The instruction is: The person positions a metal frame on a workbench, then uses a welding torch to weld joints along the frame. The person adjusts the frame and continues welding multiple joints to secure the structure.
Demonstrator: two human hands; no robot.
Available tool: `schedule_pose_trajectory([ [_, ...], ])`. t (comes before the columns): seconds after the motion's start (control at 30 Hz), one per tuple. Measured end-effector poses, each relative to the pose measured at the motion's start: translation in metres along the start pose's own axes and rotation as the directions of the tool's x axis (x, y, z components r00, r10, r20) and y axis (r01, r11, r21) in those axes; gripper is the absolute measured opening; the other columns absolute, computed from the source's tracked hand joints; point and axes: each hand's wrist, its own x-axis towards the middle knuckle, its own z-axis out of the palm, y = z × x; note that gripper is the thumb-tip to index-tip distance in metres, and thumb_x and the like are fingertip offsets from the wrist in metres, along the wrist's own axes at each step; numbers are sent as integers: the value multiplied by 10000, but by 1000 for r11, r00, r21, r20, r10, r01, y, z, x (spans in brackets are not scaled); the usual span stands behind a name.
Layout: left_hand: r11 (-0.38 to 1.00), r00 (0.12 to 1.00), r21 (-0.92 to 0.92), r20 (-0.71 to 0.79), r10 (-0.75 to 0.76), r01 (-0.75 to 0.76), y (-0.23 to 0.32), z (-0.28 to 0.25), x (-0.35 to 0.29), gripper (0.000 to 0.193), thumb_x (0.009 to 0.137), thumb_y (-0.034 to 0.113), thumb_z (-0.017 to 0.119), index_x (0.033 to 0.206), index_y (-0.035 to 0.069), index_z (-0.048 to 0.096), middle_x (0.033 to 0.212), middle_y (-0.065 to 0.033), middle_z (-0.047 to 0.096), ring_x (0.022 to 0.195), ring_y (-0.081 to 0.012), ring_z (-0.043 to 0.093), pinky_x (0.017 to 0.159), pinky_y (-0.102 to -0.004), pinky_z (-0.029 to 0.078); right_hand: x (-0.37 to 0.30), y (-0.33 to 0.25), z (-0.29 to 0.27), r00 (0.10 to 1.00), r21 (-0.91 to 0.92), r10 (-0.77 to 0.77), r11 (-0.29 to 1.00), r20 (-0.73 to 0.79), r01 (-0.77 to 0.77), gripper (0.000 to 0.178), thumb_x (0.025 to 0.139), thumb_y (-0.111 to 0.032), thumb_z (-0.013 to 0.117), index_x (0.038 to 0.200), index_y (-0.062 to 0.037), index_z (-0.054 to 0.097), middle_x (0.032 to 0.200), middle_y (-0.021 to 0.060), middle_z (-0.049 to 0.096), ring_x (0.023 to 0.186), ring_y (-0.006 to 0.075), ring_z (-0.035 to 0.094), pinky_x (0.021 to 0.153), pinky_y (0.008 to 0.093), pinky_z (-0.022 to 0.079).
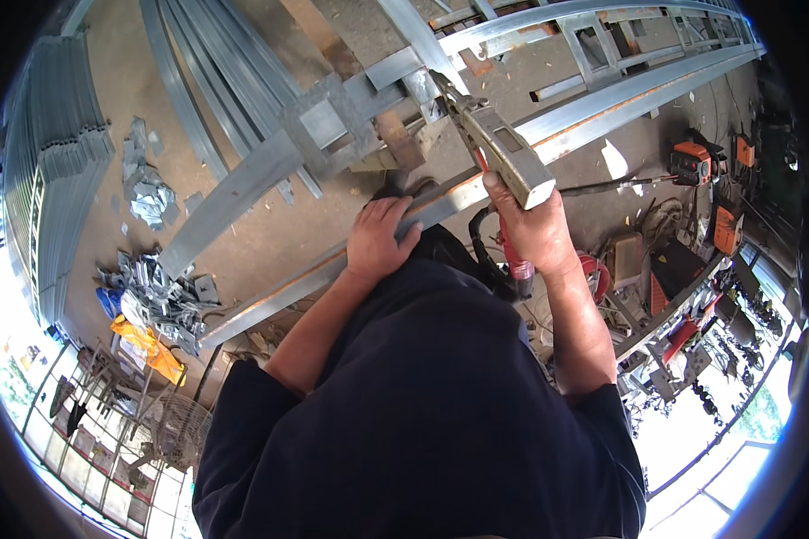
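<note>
My left hand (379, 238) rests on a long galvanized steel rail (288, 292), its fingers lying over the edge and holding nothing up. My right hand (541, 235) is wrapped round a long tool with a grey-tan metal body (505, 148), slotted along its side and tapering to a dark tip. A red cylindrical part (518, 260) of the tool shows below the hand. The tip is close to a joint of steel pieces (422, 85) beyond the rail; whether it touches cannot be told. Part of the tool's grip is hidden by my fingers.
A welded steel frame (593, 58) extends to the far right. Long metal profiles (211, 67) lie on the floor, with a stack of them (72, 171) at left. Offcuts (157, 296) and a yellow cloth-like item (148, 346) lie nearer. Orange-black machines (692, 160) and cables are at right.
</note>
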Motion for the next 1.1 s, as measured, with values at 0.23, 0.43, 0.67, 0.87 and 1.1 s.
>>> schedule_pose_trajectory([
  [0.23, 1000, 1000, -1, -5, -3, 3, 3, -1, 2, 448, 854, 300, 759, 1230, 69, 681, 1174, -113, 675, 1097, -339, 642, 957, -447, 519, -1, -3, 1, 999, -12, 38, 999, 6, -38, 546, 995, -288, 733, 1427, -10, 547, 1116, 174, 736, 1010, 198, 697, 896, 352, 552],
  [0.43, 1000, 1000, 7, -7, 7, -7, 1, 1, 2, 445, 854, 314, 756, 1223, 75, 684, 1171, -108, 676, 1092, -334, 642, 957, -443, 518, 5, 2, 5, 999, -2, 39, 999, 10, -39, 550, 994, -279, 732, 1432, -9, 541, 1121, 181, 734, 1012, 211, 703, 896, 351, 552],
  [0.67, 1000, 1000, 10, -10, 11, -11, 1, 1, 2, 432, 852, 309, 758, 1208, 73, 691, 1167, -108, 675, 1092, -329, 640, 958, -440, 518, 7, 4, 7, 1000, -20, -1, 1000, 2, 1, 591, 990, -308, 736, 1451, -8, 521, 1151, 190, 727, 1041, 234, 709, 911, 356, 552],
  [0.87, 1000, 1000, 7, -8, 7, -7, 2, 1, 2, 424, 853, 306, 760, 1199, 70, 695, 1165, -110, 674, 1089, -330, 639, 958, -441, 518, 7, 4, 7, 999, -17, 38, 999, 9, -38, 609, 990, -333, 735, 1459, -14, 515, 1174, 192, 722, 1061, 240, 709, 921, 358, 550],
  [1.1, 1000, 1000, -3, -8, 0, 0, 3, 0, 3, 416, 853, 317, 756, 1186, 74, 700, 1149, -93, 678, 1068, -315, 644, 941, -438, 521, 7, 4, 7, 1000, -12, 30, 999, 3, -30, 576, 990, -312, 734, 1445, -24, 530, 1167, 183, 724, 1045, 237, 714, 902, 358, 557],
])
